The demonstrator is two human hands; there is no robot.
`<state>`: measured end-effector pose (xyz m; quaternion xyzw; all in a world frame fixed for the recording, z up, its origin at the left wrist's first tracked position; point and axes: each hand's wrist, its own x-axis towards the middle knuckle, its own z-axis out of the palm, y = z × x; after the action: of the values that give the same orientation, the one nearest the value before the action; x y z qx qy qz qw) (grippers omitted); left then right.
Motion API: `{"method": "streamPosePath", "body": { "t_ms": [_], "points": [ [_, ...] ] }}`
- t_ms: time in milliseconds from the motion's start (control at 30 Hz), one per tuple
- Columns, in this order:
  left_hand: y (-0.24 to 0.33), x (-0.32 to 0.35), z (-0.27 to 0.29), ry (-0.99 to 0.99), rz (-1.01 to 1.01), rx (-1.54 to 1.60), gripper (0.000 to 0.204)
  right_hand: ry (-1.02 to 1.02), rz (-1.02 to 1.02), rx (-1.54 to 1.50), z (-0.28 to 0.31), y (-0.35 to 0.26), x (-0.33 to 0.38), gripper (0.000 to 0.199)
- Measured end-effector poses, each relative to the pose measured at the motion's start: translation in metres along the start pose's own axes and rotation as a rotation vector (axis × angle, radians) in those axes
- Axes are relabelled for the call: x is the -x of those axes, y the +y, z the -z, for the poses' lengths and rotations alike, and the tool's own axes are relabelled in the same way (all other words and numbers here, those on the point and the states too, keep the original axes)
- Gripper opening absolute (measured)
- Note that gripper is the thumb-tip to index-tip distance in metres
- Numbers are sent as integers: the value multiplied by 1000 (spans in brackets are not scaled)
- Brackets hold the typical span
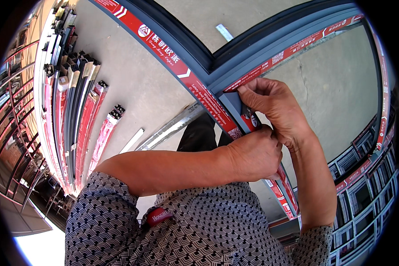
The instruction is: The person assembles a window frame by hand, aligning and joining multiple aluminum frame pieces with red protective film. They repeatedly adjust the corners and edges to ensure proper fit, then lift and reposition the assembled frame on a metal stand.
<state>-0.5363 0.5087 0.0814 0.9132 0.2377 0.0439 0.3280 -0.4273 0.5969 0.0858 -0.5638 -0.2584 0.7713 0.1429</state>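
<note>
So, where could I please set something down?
Bare floor shows between the bundled profiles and dark frame, beyond the pale strips, and through the frame's right opening. Crowded: around the left hand and right hand, and the stacked frames.

hands [277, 106] at grey frame [252, 60]

White-lettered red frame tape [164, 51], lettered shirt label [158, 217]

Grey concrete floor [139, 84] lies below the right grip [275, 106], metal railings [14, 119] and bright daylight [40, 246] far to its left.
</note>
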Motion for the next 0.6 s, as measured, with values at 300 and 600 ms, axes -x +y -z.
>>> {"method": "streamPosePath", "body": {
  "t_ms": [300,600],
  "points": [
    [2,-1,-5,15,-2,3,63,68,-74,-159,-4,3,0,11],
    [2,-3,-6,10,-17,-15,62,76,-90,-180,-4,0,1,9]
  ]
}}
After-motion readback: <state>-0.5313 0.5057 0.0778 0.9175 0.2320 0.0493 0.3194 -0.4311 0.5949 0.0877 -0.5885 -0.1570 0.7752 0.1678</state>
